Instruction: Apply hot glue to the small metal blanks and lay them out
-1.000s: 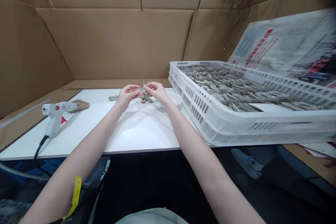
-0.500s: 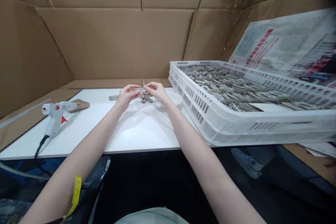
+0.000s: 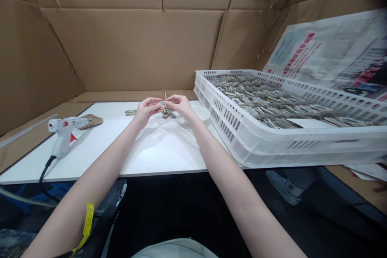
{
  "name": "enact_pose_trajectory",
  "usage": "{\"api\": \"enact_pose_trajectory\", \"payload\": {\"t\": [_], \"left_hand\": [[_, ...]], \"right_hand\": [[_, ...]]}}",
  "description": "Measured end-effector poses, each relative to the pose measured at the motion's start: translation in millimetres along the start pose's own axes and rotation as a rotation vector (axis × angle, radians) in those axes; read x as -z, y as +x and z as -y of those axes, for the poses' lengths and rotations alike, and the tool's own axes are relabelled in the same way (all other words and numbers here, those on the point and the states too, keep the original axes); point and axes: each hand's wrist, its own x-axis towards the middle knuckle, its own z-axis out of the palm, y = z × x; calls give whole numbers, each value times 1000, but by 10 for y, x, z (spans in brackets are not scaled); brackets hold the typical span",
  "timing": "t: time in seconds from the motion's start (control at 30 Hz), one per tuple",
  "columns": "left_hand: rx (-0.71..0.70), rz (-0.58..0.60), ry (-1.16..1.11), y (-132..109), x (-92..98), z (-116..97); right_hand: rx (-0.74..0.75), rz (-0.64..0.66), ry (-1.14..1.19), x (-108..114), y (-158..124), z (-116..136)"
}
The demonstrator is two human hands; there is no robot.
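Observation:
Both my hands meet at the far middle of the white board [image 3: 157, 149]. My left hand [image 3: 145, 110] and my right hand [image 3: 180, 105] pinch the two ends of one small flat metal piece [image 3: 163, 104] between their fingertips, a little above the board. Just under it lies a small heap of similar metal pieces [image 3: 167, 113]. Another single metal piece [image 3: 130, 112] lies flat on the board to the left of my left hand.
A white perforated crate [image 3: 272, 141] full of metal pieces stands at the right. A white glue gun [image 3: 64, 129] with a black cord lies at the left, beside a cardboard scrap [image 3: 92, 121]. Cardboard walls enclose the bench; a newspaper [image 3: 332, 54] leans at the right.

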Motion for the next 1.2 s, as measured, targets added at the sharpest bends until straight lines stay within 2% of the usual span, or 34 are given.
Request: {"api": "enact_pose_trajectory", "payload": {"t": [0.57, 0.87, 1.03, 1.2], "left_hand": [[-8, 43, 29, 11, 8, 33], [-21, 20, 35, 10, 2, 22], [-21, 26, 40, 29, 30, 40], [-16, 34, 50, 23, 29, 33]], "right_hand": [[8, 0, -25, 2, -21, 16], [1, 12, 17, -8, -24, 59], [31, 66, -27, 9, -48, 82], [10, 51, -80, 16, -52, 115]]}}
